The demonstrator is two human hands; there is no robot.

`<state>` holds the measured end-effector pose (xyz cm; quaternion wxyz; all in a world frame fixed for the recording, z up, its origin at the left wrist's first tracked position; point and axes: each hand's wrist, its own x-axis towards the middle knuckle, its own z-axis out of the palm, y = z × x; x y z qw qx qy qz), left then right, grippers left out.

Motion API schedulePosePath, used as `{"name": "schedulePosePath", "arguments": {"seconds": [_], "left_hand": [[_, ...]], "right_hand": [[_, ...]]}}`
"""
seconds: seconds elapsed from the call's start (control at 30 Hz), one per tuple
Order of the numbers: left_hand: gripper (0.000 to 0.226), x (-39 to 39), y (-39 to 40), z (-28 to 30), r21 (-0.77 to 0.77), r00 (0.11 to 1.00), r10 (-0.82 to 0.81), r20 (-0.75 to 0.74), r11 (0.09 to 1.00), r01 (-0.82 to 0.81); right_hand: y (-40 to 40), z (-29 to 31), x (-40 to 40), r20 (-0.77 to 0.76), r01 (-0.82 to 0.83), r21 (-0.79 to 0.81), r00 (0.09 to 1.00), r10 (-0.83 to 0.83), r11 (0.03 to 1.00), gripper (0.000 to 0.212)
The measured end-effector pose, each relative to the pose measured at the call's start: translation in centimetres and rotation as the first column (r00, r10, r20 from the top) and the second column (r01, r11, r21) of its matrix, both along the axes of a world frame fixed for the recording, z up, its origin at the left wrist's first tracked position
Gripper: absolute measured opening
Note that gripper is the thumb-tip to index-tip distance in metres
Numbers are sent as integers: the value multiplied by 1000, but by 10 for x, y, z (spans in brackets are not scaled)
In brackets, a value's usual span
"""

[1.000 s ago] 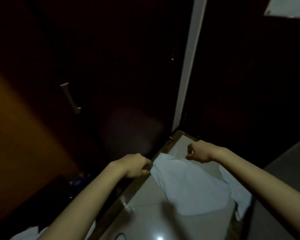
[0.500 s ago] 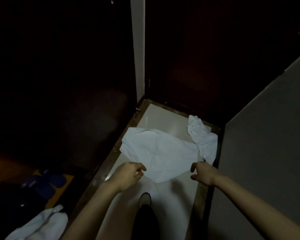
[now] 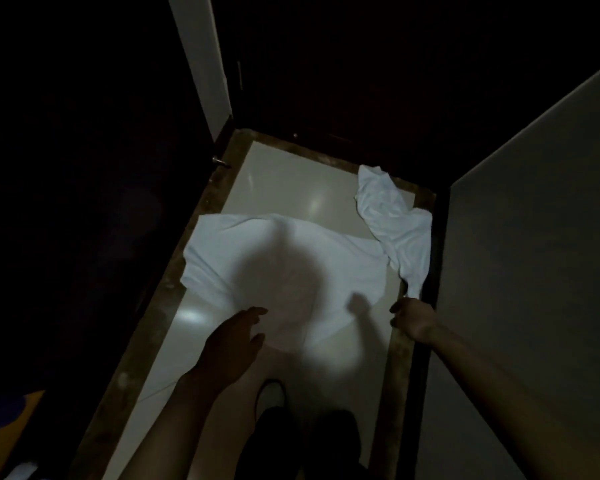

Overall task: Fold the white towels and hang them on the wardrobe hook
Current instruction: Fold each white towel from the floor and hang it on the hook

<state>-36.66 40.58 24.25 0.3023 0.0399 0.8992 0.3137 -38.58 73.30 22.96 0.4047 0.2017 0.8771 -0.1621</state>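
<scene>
Grips (image 3: 234,336) (image 3: 409,318) above floor towel (image 3: 284,258)

A towel (image 3: 284,258) is spread on the floor (image 3: 278,174); a second towel (image 3: 395,226) is bunched at its right, overlapping.

Losing the right hand (image 3: 411,319) fingers in shadow beside the crumpled towel (image 3: 395,223), hiding the wardrobe (image 3: 66,168) in darkness, cutting both forearms at the bottom edge.
</scene>
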Motion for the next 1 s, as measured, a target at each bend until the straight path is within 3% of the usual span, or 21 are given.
{"name": "schedulePosePath", "arguments": {"seconds": [0.17,0.3,0.4,0.53,0.63,0.77,0.9,1.0], "left_hand": [[42,-26,33,-119,-52,997,-72,-37,996,70],[51,-42,58,-210,-136,968,-251,-21,960,245],[57,-53,64,-273,-216,895,-446,25,871,440],[62,-88,81,-331,-335,772,-617,152,703,628],[59,-123,104,-355,-425,723,-686,75,634,646],[58,-152,120,-377,-479,698,-714,62,592,648],[72,-158,118,-383,-436,765,-644,23,682,587],[94,-143,115,-375,-325,821,-568,53,768,552]], "right_hand": [[19,-148,-10,20,7,-22,1000,-6,1000,37],[24,-256,-10,10,38,-87,999,-37,995,64],[26,-325,-17,-47,11,-124,999,-17,992,83],[31,-400,-36,-90,-53,-104,995,44,993,90],[33,-438,-54,-91,-207,35,974,209,978,90],[35,-466,-78,-119,-313,164,935,334,935,64],[41,-468,-73,-46,-310,45,949,312,950,51],[36,-440,-59,-214,-356,59,908,360,933,36]]}}
